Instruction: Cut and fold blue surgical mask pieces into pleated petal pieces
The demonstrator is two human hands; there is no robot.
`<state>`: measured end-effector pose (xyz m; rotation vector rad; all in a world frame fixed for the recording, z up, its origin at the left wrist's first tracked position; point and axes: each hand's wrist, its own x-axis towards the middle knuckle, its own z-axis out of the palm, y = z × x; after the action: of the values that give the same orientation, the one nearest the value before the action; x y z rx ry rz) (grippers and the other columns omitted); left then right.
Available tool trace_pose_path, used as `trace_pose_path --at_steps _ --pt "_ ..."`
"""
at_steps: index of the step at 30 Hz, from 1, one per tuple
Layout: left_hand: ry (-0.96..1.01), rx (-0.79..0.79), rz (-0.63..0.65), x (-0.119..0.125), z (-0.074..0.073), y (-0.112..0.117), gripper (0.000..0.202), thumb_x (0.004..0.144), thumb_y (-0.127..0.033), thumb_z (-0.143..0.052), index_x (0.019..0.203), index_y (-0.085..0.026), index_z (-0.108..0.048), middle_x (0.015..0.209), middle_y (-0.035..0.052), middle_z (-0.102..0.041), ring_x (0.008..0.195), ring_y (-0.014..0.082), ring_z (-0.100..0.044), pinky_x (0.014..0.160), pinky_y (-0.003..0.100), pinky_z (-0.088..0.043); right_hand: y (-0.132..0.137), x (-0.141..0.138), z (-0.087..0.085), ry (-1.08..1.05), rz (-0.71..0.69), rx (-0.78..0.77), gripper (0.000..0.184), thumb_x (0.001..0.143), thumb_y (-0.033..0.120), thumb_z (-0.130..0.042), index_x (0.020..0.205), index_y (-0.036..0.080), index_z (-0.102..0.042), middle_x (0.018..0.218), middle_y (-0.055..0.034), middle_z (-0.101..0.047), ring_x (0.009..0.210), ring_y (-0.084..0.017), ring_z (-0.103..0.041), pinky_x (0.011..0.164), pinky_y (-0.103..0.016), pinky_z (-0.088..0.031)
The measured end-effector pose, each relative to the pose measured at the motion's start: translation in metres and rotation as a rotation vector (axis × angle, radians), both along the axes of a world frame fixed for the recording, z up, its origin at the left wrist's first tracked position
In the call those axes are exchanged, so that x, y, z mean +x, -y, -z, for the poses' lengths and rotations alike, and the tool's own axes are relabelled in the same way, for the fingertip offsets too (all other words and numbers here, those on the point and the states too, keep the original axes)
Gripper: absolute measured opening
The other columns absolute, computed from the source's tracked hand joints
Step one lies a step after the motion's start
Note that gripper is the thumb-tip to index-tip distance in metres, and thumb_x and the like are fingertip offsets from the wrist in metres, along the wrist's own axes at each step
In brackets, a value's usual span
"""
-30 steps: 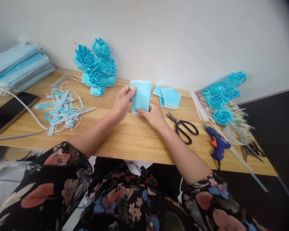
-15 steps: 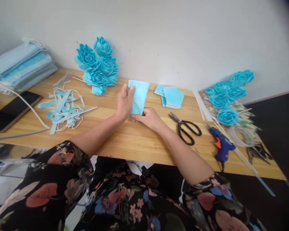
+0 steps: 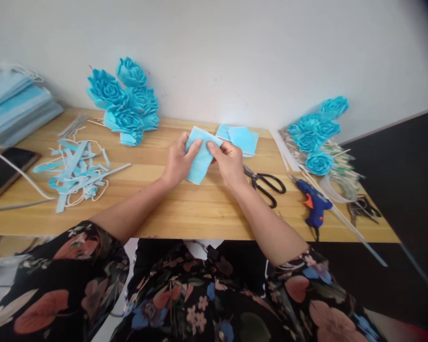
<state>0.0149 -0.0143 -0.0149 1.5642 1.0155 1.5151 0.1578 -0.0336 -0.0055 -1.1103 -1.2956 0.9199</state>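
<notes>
A light blue sheet (image 3: 199, 159) of mask fabric is held just above the wooden table (image 3: 185, 209) at its middle. My left hand (image 3: 178, 159) pinches its left edge, thumb on top. My right hand (image 3: 228, 161) grips its upper right corner with fingers curled. The sheet is tilted and partly bent between the two hands. Just behind my right hand lies a small pile of the same blue sheets (image 3: 240, 138).
Black scissors (image 3: 266, 180) and a blue glue gun (image 3: 314, 204) lie to the right. Blue fabric roses (image 3: 123, 99) lean on the wall at the back left, more roses on sticks (image 3: 316, 137) at the right. Cut strips (image 3: 76, 168), stacked masks (image 3: 12, 104) and a phone (image 3: 3, 171) lie at the left.
My right hand has gone from the sheet's bottom edge up to its upper right corner. The sheet has tilted and bent. The view has shifted a little to the right.
</notes>
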Motion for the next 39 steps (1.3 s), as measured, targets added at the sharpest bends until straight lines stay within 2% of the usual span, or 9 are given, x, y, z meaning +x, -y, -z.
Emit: trace_pose_path --at_steps 8,15,20,24,28,32,35,37,39 --pt "0.139 -0.167 0.244 0.002 -0.003 -0.002 0.044 0.073 -0.05 -0.078 0.096 -0.016 -0.064 0.089 0.005 -0.071 0.077 0.0172 -0.066 0.07 0.029 -0.054 -0.001 0.007 -0.001 0.032 0.063 0.14 0.032 0.086 0.05 -0.066 0.073 0.021 -0.063 0.064 0.0031 -0.053 0.061 -0.011 -0.05 0.059 -0.026 -0.044" --pt "-0.157 -0.062 0.203 0.001 -0.001 -0.002 0.027 0.074 -0.038 -0.077 0.076 -0.016 -0.062 0.07 0.0 -0.062 0.067 0.0138 -0.057 0.063 0.026 -0.045 0.0 0.019 -0.019 0.282 -0.081 0.182 0.026 0.082 0.047 -0.071 0.085 0.021 -0.069 0.083 0.0001 -0.068 0.075 -0.014 -0.059 0.071 -0.028 -0.047" --pt "-0.25 -0.059 0.32 0.001 -0.004 0.004 0.033 0.08 -0.046 -0.067 0.07 -0.017 -0.057 0.065 -0.0007 -0.054 0.061 0.0115 -0.047 0.056 0.024 -0.037 0.001 0.019 -0.018 0.382 0.098 0.247 0.029 0.089 0.042 -0.062 0.071 0.02 -0.059 0.062 0.0038 -0.054 0.059 -0.01 -0.046 0.059 -0.026 -0.038" --pt "-0.263 -0.072 0.294 -0.004 -0.009 0.002 0.042 0.086 -0.05 -0.057 0.061 -0.018 -0.047 0.057 -0.0026 -0.04 0.055 0.0096 -0.036 0.051 0.024 -0.03 -0.003 0.024 -0.016 0.329 0.213 0.279 0.032 0.094 0.046 -0.055 0.074 0.021 -0.055 0.064 0.004 -0.05 0.06 -0.01 -0.042 0.058 -0.025 -0.035" --pt "-0.29 -0.055 0.277 -0.007 -0.006 -0.005 0.041 0.085 -0.047 -0.058 0.059 -0.018 -0.044 0.057 -0.0036 -0.036 0.054 0.0091 -0.035 0.053 0.025 -0.029 -0.008 0.034 -0.018 0.341 0.311 0.285 0.039 0.094 0.054 -0.052 0.072 0.021 -0.051 0.062 0.0044 -0.044 0.059 -0.01 -0.04 0.058 -0.025 -0.034" --pt "-0.358 -0.089 0.327 -0.011 -0.002 -0.012 0.039 0.083 -0.048 -0.061 0.061 -0.017 -0.053 0.06 -0.0016 -0.049 0.058 0.011 -0.045 0.056 0.025 -0.034 -0.012 0.041 -0.017 0.408 0.336 0.319 0.039 0.094 0.053 -0.053 0.072 0.021 -0.053 0.061 0.0046 -0.044 0.058 -0.01 -0.039 0.057 -0.025 -0.033" --pt "-0.341 -0.074 0.353 -0.013 -0.007 -0.013 0.032 0.079 -0.048 -0.068 0.083 -0.017 -0.069 0.089 0.0055 -0.07 0.083 0.0173 -0.062 0.075 0.028 -0.047 -0.011 0.039 -0.013 0.501 0.258 0.34 0.033 0.094 0.048 -0.054 0.075 0.021 -0.059 0.063 0.0041 -0.051 0.059 -0.01 -0.043 0.059 -0.026 -0.035" --pt "-0.296 -0.066 0.375 -0.013 -0.011 -0.011 0.037 0.078 -0.048 -0.07 0.101 -0.018 -0.072 0.108 0.0085 -0.073 0.099 0.0211 -0.064 0.087 0.031 -0.048 -0.008 0.034 -0.01 0.547 0.189 0.342 0.03 0.094 0.045 -0.056 0.077 0.021 -0.062 0.066 0.0031 -0.056 0.06 -0.011 -0.046 0.061 -0.026 -0.036" --pt "-0.265 -0.068 0.4 -0.012 -0.012 -0.009 0.038 0.079 -0.047 -0.071 0.103 -0.018 -0.073 0.108 0.0083 -0.074 0.1 0.0222 -0.066 0.089 0.032 -0.049 -0.004 0.028 -0.008 0.574 0.123 0.324 0.028 0.093 0.044 -0.058 0.078 0.022 -0.064 0.067 0.0021 -0.059 0.061 -0.011 -0.048 0.063 -0.027 -0.037"
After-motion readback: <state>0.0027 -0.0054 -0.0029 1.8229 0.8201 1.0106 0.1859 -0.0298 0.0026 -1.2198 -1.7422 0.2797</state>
